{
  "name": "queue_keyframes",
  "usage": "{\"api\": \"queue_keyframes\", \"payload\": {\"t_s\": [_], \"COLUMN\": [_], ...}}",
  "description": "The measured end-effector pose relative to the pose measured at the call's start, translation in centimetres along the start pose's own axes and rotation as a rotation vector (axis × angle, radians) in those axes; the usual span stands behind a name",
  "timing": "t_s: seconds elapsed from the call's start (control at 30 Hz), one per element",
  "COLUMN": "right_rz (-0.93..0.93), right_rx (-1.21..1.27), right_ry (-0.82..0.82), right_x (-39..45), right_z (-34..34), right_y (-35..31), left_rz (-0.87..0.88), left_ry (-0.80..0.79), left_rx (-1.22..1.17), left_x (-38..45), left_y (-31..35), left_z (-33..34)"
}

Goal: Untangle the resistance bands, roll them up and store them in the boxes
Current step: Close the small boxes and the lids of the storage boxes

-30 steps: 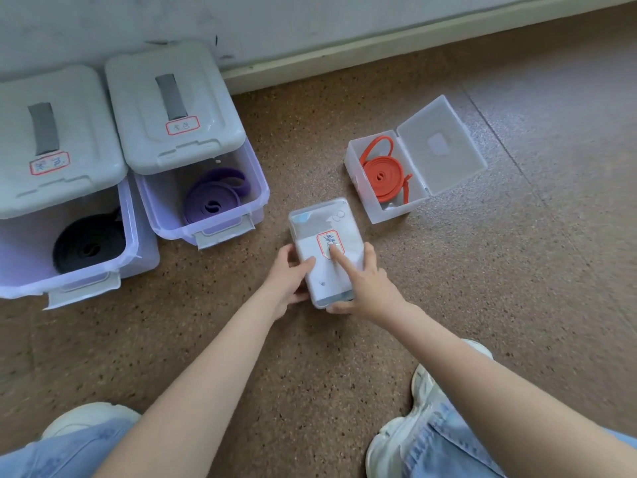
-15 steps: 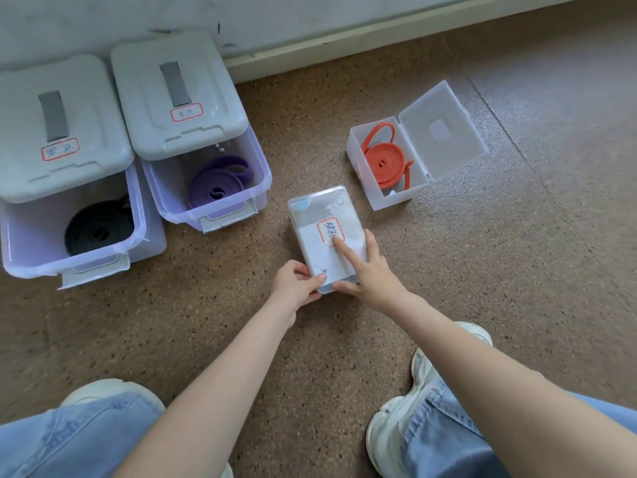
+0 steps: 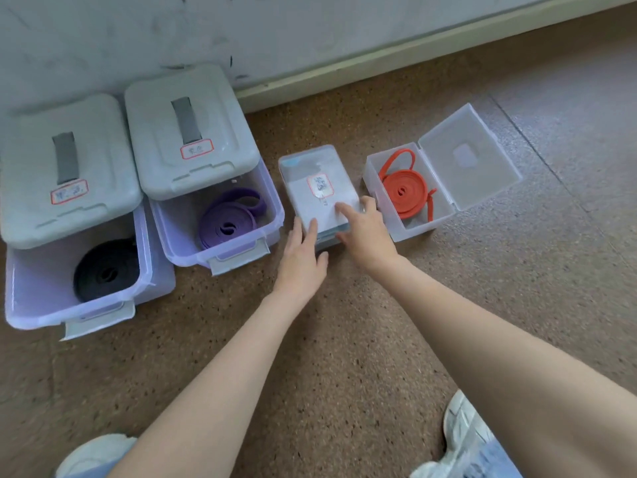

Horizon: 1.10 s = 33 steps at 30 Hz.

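A small clear box (image 3: 315,182) with its labelled lid closed sits on the floor between the purple bin and the open clear box. My left hand (image 3: 303,257) lies flat against its near left corner, fingers apart. My right hand (image 3: 367,229) rests on its near right edge, fingers spread over the lid. A rolled orange band (image 3: 403,193) lies in the open clear box (image 3: 444,194). The rolled purple band (image 3: 229,219) is in a lilac bin (image 3: 220,246), the rolled black band (image 3: 105,270) in another lilac bin (image 3: 79,312).
Both lilac bins have grey lids (image 3: 188,132) slid back toward the wall (image 3: 310,29). Brown speckled floor (image 3: 344,339) spreads in front. My white shoes (image 3: 462,432) and jeans are at the bottom edge.
The closed small box has slid away from me into the gap between the purple bin and the orange band's box. Both hands followed it, now flat against its near end.
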State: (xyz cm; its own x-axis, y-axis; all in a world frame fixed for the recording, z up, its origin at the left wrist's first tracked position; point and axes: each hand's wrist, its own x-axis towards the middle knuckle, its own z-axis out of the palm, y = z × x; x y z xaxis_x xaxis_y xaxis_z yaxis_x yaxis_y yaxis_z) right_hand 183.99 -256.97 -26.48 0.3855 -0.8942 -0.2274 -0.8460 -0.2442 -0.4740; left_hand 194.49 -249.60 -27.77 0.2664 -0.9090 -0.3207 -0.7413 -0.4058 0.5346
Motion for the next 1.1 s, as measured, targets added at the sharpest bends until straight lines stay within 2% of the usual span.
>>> {"api": "queue_keyframes", "payload": {"t_s": [0.1,0.17,0.3,0.43,0.57,0.67,0.77,0.87,0.97,1.1], "right_rz": [-0.034,-0.049,-0.103,-0.144,-0.087,-0.103,-0.069,-0.097,-0.2,-0.245], "right_rx": [-0.087,-0.156,-0.244,-0.212,-0.092,-0.014,0.022,-0.031,-0.177,-0.299], "right_ry": [0.003,0.036,-0.004,-0.129,-0.1,-0.171,-0.193,-0.232,-0.215,-0.118], "right_x": [2.1,2.8,3.2,2.6,1.7,1.6,2.2,3.3,4.1,4.7], "right_z": [-0.4,-0.9,-1.9,-3.0,-4.9,-6.1,-5.9,-4.6,-3.0,-2.1], "right_y": [0.0,0.3,1.2,1.9,2.7,2.8,2.2,1.6,1.2,1.4], "left_rz": [0.063,0.093,0.042,-0.007,-0.051,-0.203,-0.303,-0.322,-0.266,-0.337], "left_ry": [0.034,0.044,0.088,0.055,0.063,0.043,0.127,0.116,0.073,0.17], "left_rx": [0.16,0.173,0.202,0.273,0.258,-0.024,-0.331,-0.453,-0.559,-0.873], "left_x": [2.0,3.5,6.4,7.0,6.2,5.1,5.5,5.8,5.2,5.7], "left_y": [0.1,0.7,1.6,2.3,3.0,4.3,4.7,4.2,3.8,3.5], "left_z": [0.0,-0.1,-0.3,-1.0,-1.8,-1.2,-1.3,-1.6,-0.7,0.0]}}
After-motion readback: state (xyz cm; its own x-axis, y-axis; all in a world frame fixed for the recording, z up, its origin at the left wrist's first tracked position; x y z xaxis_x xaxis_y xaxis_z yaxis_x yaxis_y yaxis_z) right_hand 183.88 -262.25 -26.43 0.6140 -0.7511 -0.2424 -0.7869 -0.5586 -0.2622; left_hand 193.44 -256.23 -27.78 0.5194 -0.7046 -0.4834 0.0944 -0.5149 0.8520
